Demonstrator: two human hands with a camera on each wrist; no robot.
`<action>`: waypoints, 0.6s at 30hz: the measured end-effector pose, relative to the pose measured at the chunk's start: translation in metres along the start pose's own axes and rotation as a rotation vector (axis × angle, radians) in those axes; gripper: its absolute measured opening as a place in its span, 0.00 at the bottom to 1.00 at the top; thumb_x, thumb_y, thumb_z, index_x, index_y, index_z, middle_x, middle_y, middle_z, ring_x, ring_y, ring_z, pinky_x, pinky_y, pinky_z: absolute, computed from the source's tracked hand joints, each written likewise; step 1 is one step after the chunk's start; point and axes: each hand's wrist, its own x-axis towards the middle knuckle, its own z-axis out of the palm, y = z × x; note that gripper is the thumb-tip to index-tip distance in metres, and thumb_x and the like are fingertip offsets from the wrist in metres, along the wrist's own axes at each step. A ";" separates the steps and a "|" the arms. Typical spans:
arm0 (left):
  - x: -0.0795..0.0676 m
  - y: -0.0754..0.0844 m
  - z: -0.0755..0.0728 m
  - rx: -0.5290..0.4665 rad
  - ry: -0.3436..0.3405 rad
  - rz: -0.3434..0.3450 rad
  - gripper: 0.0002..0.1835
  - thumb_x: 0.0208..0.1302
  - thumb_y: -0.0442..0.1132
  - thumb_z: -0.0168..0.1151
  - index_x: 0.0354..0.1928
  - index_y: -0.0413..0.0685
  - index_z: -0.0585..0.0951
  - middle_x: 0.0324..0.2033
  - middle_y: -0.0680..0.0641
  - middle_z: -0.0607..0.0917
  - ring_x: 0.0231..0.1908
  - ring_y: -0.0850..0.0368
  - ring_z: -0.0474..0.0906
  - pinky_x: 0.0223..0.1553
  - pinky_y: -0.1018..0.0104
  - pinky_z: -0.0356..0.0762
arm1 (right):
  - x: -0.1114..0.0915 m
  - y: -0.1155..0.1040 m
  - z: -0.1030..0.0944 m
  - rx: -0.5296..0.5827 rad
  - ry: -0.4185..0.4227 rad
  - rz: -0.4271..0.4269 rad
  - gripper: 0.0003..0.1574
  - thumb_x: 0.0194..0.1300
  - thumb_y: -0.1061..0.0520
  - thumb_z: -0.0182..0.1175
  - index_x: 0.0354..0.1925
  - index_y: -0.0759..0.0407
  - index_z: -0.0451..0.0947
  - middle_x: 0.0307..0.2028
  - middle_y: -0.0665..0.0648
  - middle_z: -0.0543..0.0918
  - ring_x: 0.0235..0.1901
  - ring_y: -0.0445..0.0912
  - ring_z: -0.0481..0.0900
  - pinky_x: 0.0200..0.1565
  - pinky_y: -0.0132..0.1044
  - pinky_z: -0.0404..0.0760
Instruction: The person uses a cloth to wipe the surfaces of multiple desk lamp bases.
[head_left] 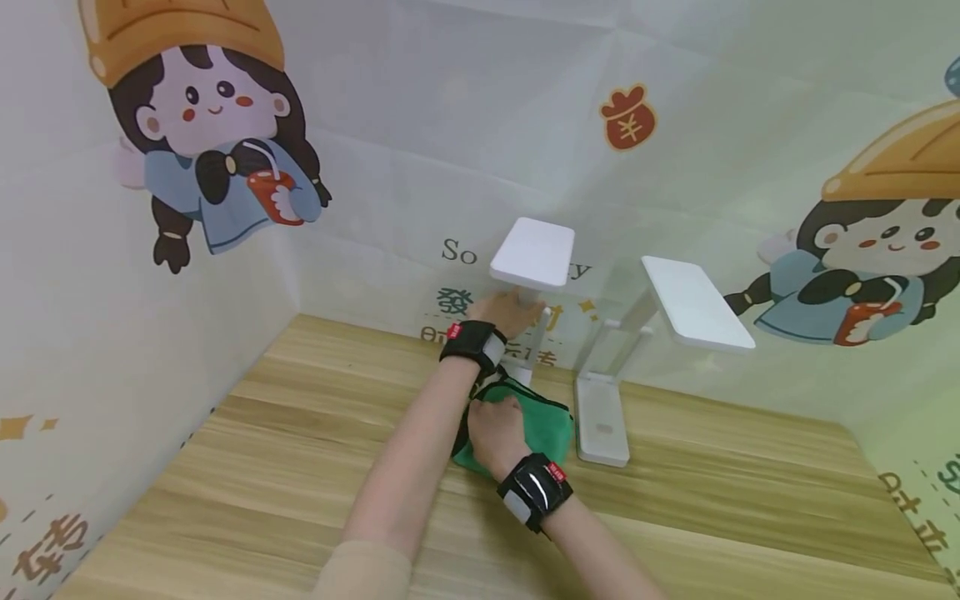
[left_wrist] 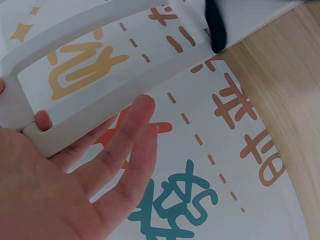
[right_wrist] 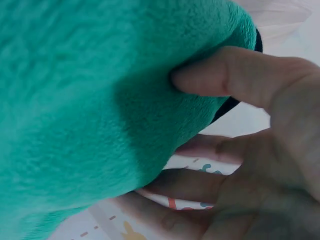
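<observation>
A white desk lamp [head_left: 532, 254] stands near the back wall, its flat head raised on a two-bar frame. My left hand [head_left: 506, 315] holds it at the joint below the head. In the left wrist view, one fingertip [left_wrist: 43, 120] shows through the lamp's frame [left_wrist: 115, 85], while other fingers extend loosely beside the bar. My right hand [head_left: 498, 429] pinches a green plush cloth [head_left: 550, 427] with black edging, thumb on one face and fingers on the other. The cloth hangs in front of the lamp's foot and hides most of it.
A second white lamp [head_left: 697, 304] stands to the right, its base [head_left: 602, 425] close beside the cloth. Both lamps are on a wood-grain table [head_left: 300, 433]. A printed backdrop [head_left: 450, 125] rises behind the table and along its sides.
</observation>
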 end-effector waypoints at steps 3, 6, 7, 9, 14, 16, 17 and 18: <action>0.001 -0.001 0.000 0.013 -0.001 -0.004 0.35 0.72 0.63 0.35 0.73 0.51 0.56 0.57 0.42 0.79 0.53 0.45 0.77 0.53 0.50 0.73 | 0.003 0.000 0.001 0.044 0.032 -0.051 0.07 0.54 0.56 0.65 0.31 0.59 0.80 0.26 0.56 0.84 0.29 0.52 0.80 0.29 0.40 0.79; 0.001 -0.001 -0.001 0.009 -0.003 -0.004 0.36 0.72 0.63 0.35 0.73 0.50 0.56 0.59 0.41 0.77 0.56 0.43 0.75 0.55 0.49 0.72 | 0.002 0.001 0.003 0.059 0.038 -0.044 0.08 0.53 0.56 0.65 0.32 0.59 0.80 0.27 0.57 0.84 0.31 0.52 0.79 0.23 0.38 0.79; 0.002 -0.001 0.000 0.018 -0.003 -0.006 0.36 0.72 0.64 0.34 0.73 0.51 0.56 0.60 0.41 0.77 0.56 0.44 0.75 0.55 0.49 0.72 | 0.001 0.002 0.003 0.060 0.032 -0.022 0.09 0.52 0.56 0.65 0.32 0.59 0.79 0.26 0.57 0.83 0.30 0.52 0.79 0.22 0.38 0.78; 0.002 -0.001 0.000 0.017 -0.010 -0.007 0.36 0.71 0.64 0.34 0.73 0.50 0.56 0.59 0.41 0.77 0.56 0.44 0.75 0.55 0.50 0.73 | 0.000 0.002 0.004 0.047 0.011 0.027 0.11 0.50 0.54 0.67 0.31 0.58 0.79 0.24 0.56 0.83 0.27 0.51 0.78 0.22 0.37 0.77; 0.002 0.000 0.001 0.012 -0.017 -0.003 0.36 0.72 0.64 0.34 0.73 0.50 0.55 0.57 0.41 0.78 0.54 0.44 0.76 0.54 0.50 0.73 | 0.002 0.000 0.001 -0.037 -0.048 0.060 0.12 0.49 0.51 0.69 0.27 0.55 0.79 0.23 0.51 0.82 0.22 0.47 0.77 0.26 0.37 0.72; 0.003 0.000 0.002 0.018 -0.017 -0.002 0.36 0.72 0.64 0.33 0.73 0.51 0.55 0.59 0.41 0.77 0.55 0.44 0.76 0.54 0.50 0.73 | 0.003 0.001 0.001 -0.063 -0.047 0.023 0.11 0.50 0.50 0.69 0.26 0.54 0.79 0.23 0.50 0.82 0.22 0.45 0.78 0.28 0.37 0.72; 0.004 -0.001 0.002 0.020 -0.017 0.000 0.36 0.72 0.64 0.33 0.73 0.51 0.54 0.58 0.41 0.78 0.55 0.44 0.76 0.54 0.50 0.73 | 0.004 0.001 0.001 -0.061 -0.032 0.000 0.11 0.50 0.51 0.69 0.26 0.55 0.79 0.23 0.50 0.82 0.22 0.45 0.78 0.29 0.38 0.73; 0.006 -0.001 0.003 0.023 -0.018 -0.003 0.36 0.71 0.64 0.33 0.74 0.52 0.54 0.58 0.42 0.78 0.55 0.44 0.76 0.53 0.51 0.73 | 0.005 0.002 0.001 -0.056 -0.020 -0.024 0.11 0.50 0.51 0.69 0.27 0.55 0.80 0.24 0.50 0.82 0.23 0.46 0.79 0.29 0.38 0.74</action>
